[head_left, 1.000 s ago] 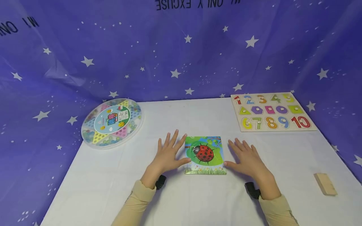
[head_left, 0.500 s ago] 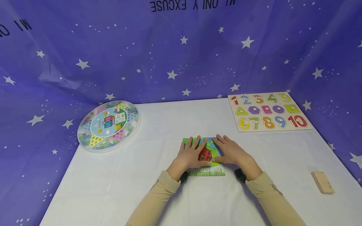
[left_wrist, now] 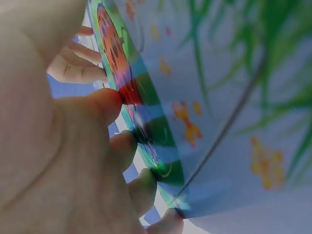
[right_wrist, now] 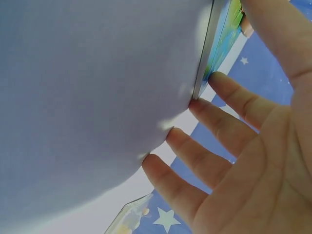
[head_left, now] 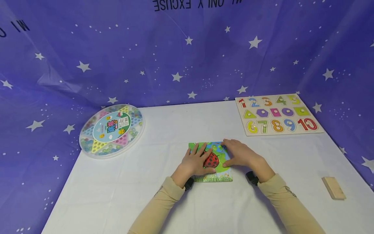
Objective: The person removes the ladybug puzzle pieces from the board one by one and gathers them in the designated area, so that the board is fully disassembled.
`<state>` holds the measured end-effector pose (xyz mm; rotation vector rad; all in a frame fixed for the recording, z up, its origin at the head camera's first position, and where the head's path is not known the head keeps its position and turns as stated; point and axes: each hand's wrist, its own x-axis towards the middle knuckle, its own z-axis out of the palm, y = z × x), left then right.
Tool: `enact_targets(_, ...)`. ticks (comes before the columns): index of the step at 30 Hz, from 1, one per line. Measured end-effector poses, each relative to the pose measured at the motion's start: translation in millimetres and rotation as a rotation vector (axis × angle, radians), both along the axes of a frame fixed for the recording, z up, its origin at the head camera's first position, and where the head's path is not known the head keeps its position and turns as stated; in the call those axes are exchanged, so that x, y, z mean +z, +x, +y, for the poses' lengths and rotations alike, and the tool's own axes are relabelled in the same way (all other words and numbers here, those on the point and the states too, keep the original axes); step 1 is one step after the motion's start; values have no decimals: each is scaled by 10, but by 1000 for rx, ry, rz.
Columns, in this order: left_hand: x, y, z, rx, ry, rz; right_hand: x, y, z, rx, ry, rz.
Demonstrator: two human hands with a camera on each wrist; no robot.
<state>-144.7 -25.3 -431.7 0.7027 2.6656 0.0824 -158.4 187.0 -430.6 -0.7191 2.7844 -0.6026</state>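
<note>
A square ladybug picture puzzle (head_left: 212, 178) lies flat on the white table in the head view. My left hand (head_left: 193, 163) rests on its left half with the fingers spread, covering part of the red ladybug. In the left wrist view the fingertips (left_wrist: 127, 144) press along the puzzle's printed face. At the puzzle's right side is my right hand (head_left: 242, 154), thumb over the picture's edge and fingers by the top right corner. The right wrist view has its fingers (right_wrist: 224, 124) extended, with the index fingertip at the puzzle's edge and the others reaching down to the tabletop.
A round, clear-lidded marble board game (head_left: 112, 131) sits at the back left. To the back right lies a wooden number and shape board (head_left: 276, 130). A small wooden block (head_left: 334, 188) is on the right. Purple star-printed cloth (head_left: 163, 55) hangs behind the table (head_left: 187, 122).
Both hands have come inward from beside the puzzle onto it. Over the last half second the left hand has stayed put, while the right has shifted slightly outward to the puzzle's right edge.
</note>
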Motion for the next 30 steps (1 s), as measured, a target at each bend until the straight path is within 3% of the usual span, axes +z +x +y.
enact_targets(8,26,-9,11,-24,-21,-11,9,-32,23,9,5,18)
enact_targets(21,70,-56,-14,-48,19,-159,99,-108,-34,-47,-2,-61)
enact_targets(30,56,-55,-10,-64,0,-147,102,-94,-50,-55,-33,-110)
